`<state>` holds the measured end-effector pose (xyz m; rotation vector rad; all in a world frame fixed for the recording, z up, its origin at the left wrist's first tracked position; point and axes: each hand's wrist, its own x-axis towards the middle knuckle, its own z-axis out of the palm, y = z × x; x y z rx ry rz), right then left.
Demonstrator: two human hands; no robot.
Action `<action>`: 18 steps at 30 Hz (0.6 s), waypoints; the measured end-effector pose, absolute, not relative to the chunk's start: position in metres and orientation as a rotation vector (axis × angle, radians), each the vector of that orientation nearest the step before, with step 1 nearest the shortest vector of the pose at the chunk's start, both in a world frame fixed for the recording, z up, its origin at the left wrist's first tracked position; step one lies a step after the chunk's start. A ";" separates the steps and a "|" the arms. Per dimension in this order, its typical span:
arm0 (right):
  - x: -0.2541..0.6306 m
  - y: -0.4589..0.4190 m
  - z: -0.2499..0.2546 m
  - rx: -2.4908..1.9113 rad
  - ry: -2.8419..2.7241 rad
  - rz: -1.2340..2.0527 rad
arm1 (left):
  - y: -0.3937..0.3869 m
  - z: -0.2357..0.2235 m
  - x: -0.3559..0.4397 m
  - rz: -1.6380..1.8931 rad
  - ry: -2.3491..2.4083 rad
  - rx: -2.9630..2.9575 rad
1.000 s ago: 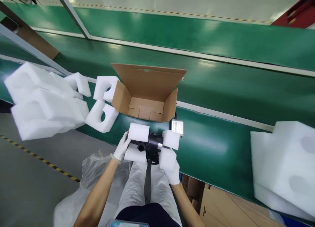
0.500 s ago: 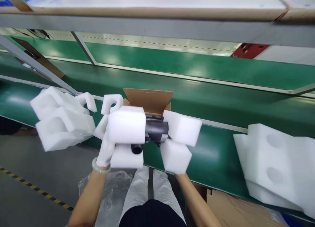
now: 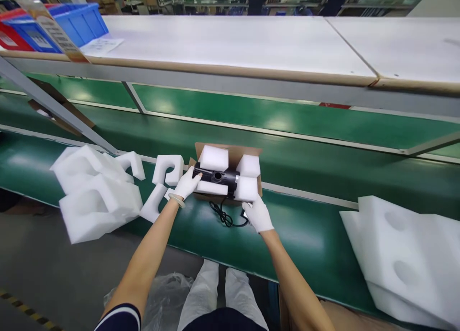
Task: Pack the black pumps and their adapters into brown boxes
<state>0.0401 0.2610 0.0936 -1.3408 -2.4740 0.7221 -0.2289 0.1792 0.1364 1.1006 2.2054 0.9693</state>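
A black cylindrical device (image 3: pixel 224 177) with a round opening on top lies in the open cardboard box (image 3: pixel 235 151), between white foam blocks (image 3: pixel 247 188) at its two ends. My left hand (image 3: pixel 189 182), in a white glove, grips the device's left end at the box's left side. At the front right corner of the box, my gloved right hand (image 3: pixel 258 214) is closed on the end of a black cable (image 3: pixel 224 217); its fingertips are partly hidden. The cable's coil hangs over the front of the box onto the green belt.
Cut foam pieces (image 3: pixel 100 197) are piled on the belt (image 3: pixel 298 235) at left, with smaller foam pieces (image 3: pixel 168 169) beside the box. Large foam sheets (image 3: pixel 398 254) lie at right. A white shelf (image 3: pixel 233 39) with a blue bin (image 3: pixel 77 24) spans above; a metal post (image 3: pixel 64 103) stands left.
The device with its foam blocks has gone down from above the belt into the box. My hands have moved forward; the right one has left the foam and is at the cable. The view has tilted up.
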 end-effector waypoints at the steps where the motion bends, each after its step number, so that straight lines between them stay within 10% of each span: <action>1: 0.047 0.262 0.103 -1.359 -2.412 0.668 | 0.179 0.142 -0.226 0.982 2.266 1.163; 18: -0.029 0.313 0.136 -1.131 -3.370 0.174 | 0.221 0.117 -0.198 -0.069 2.294 1.705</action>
